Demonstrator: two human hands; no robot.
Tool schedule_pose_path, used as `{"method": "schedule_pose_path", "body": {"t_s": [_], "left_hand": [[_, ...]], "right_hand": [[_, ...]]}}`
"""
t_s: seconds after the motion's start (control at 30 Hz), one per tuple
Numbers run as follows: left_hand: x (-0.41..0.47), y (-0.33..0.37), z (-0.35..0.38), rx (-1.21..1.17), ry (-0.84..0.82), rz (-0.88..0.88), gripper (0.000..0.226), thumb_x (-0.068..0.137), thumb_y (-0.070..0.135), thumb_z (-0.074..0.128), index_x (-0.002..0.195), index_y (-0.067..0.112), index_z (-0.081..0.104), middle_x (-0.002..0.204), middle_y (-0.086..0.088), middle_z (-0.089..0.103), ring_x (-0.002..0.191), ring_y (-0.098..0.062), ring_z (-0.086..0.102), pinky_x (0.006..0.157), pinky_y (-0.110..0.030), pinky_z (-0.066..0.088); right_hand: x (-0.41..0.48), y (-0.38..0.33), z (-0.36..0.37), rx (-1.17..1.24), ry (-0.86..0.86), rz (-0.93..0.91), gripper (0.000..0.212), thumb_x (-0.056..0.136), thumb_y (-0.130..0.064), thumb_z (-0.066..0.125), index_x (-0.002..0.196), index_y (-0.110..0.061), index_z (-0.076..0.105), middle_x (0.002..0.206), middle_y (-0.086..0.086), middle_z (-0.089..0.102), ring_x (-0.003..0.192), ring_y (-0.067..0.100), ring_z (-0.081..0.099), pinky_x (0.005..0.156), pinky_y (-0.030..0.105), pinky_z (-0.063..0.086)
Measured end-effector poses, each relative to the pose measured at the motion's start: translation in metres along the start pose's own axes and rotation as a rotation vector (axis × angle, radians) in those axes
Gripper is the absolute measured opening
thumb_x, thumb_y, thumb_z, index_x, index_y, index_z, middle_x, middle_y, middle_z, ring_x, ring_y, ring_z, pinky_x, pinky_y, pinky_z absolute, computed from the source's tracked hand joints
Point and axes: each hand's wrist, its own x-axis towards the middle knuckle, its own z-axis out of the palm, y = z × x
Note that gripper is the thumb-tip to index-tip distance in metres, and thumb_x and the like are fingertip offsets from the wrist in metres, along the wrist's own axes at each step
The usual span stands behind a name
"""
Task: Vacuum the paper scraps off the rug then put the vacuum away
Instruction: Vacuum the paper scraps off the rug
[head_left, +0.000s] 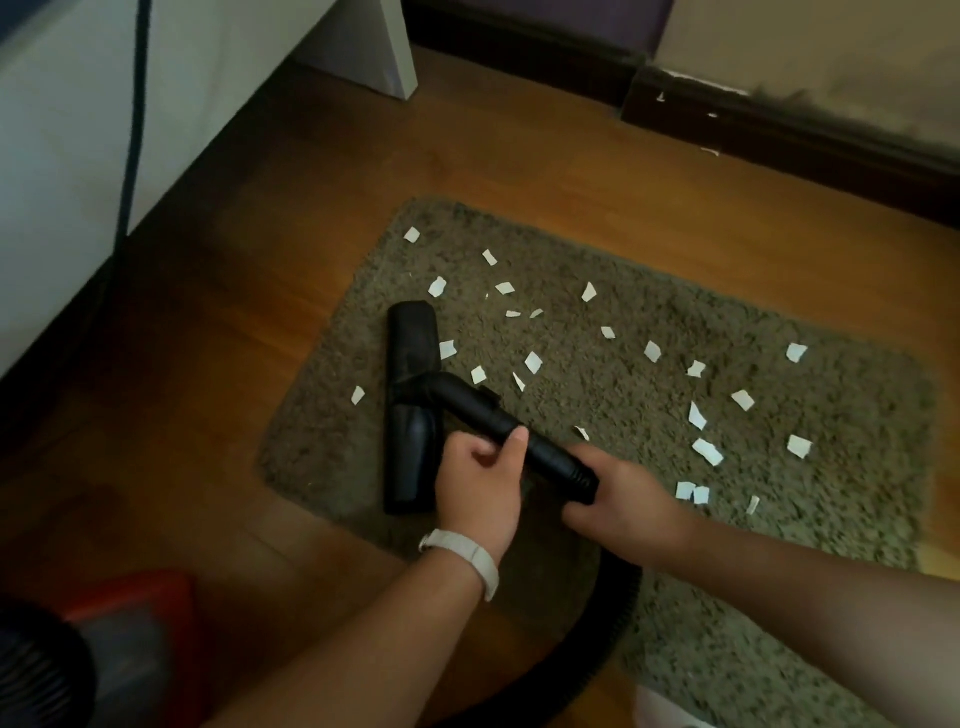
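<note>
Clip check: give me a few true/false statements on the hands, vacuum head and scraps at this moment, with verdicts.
1. The left hand and right hand both hold the black tube. True.
2. The rug is free of paper scraps. False: many lie scattered on it.
3. The floor head rests on the rug. True.
4. The wristband is on the right wrist. False: it is on the left wrist.
</note>
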Motion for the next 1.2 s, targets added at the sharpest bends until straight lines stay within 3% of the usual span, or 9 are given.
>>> {"method": "schedule_pose_path", "body": {"t_s": [0.1,0.17,0.27,0.47,0.7,0.83,0.9,0.97,1.2], "left_hand": [[0.001,0.007,-0.022,0.651,-0.052,0.784,0.026,0.081,0.038,0.070,0.082,0.026,0.047,0.083,0.009,0.052,0.077,-0.008,0.048,0.071,-0.013,0.039],[0.015,0.016,-0.028,0.990,-0.218,1.171,0.035,0.079,0.049,0.065,0.101,0.023,0.057,0.100,0.005,0.057,0.096,-0.015,0.051,0.084,-0.027,0.043],[0.036,0.030,-0.021,1.293,-0.358,1.313,0.050,0.080,0.064,0.054,0.103,0.020,0.062,0.100,0.003,0.063,0.097,-0.021,0.056,0.084,-0.036,0.042],[0.045,0.025,-0.006,1.308,-0.347,1.386,0.049,0.084,0.065,0.045,0.095,0.020,0.062,0.090,0.002,0.064,0.089,-0.022,0.058,0.084,-0.037,0.036],[0.024,-0.004,-0.027,1.080,-0.185,1.164,0.050,0.086,0.055,0.054,0.121,0.020,0.061,0.128,-0.002,0.057,0.124,-0.021,0.045,0.105,-0.039,0.033],[-0.003,-0.001,-0.022,0.650,0.085,0.531,0.044,0.080,0.057,0.061,0.108,0.024,0.054,0.115,0.005,0.049,0.110,-0.014,0.046,0.093,-0.025,0.039],[-0.005,0.012,-0.015,0.361,0.084,0.122,0.042,0.079,0.053,0.070,0.101,0.028,0.045,0.104,0.012,0.049,0.098,-0.010,0.053,0.076,-0.015,0.040],[0.002,0.016,-0.006,0.174,0.059,-0.084,0.040,0.081,0.049,0.072,0.100,0.026,0.045,0.095,0.013,0.056,0.086,-0.006,0.059,0.063,-0.014,0.039],[0.029,0.022,0.008,0.094,0.190,-0.111,0.045,0.087,0.044,0.066,0.115,0.014,0.048,0.096,0.005,0.057,0.086,-0.015,0.055,0.077,-0.024,0.040]], "right_hand": [[0.003,0.002,-0.014,-0.023,-0.031,-0.028,0.043,0.078,-0.019,0.073,0.116,-0.035,0.057,0.080,-0.007,0.064,0.069,0.003,0.063,0.059,0.014,0.047],[0.004,0.004,-0.020,-0.038,-0.051,-0.058,0.042,0.077,-0.017,0.074,0.115,-0.030,0.059,0.075,-0.006,0.062,0.062,0.002,0.058,0.054,0.012,0.042],[0.004,0.005,-0.024,-0.065,-0.069,-0.067,0.044,0.077,-0.017,0.074,0.118,-0.026,0.061,0.080,-0.003,0.066,0.066,0.010,0.061,0.054,0.015,0.043],[-0.005,0.010,-0.010,-0.049,0.035,-0.033,0.047,0.081,-0.022,0.072,0.125,-0.026,0.056,0.080,-0.008,0.061,0.071,0.013,0.060,0.054,0.012,0.038],[-0.006,-0.001,0.011,0.007,0.068,-0.028,0.037,0.087,-0.038,0.070,0.118,-0.025,0.056,0.080,-0.006,0.063,0.069,0.011,0.061,0.053,0.017,0.041],[0.000,-0.010,0.018,0.039,0.016,-0.022,0.035,0.088,-0.035,0.069,0.119,-0.029,0.054,0.083,-0.003,0.066,0.070,0.011,0.064,0.061,0.028,0.050],[0.002,-0.012,0.020,0.026,-0.009,-0.016,0.036,0.089,-0.036,0.069,0.121,-0.035,0.051,0.082,-0.005,0.065,0.068,0.007,0.063,0.058,0.022,0.048],[0.003,-0.013,0.023,0.010,-0.004,-0.019,0.036,0.089,-0.035,0.069,0.120,-0.034,0.052,0.080,-0.006,0.064,0.066,0.006,0.062,0.055,0.019,0.046],[0.008,-0.012,0.026,0.006,0.011,-0.044,0.032,0.087,-0.033,0.070,0.115,-0.029,0.056,0.081,-0.003,0.066,0.069,0.010,0.063,0.064,0.031,0.050]]}}
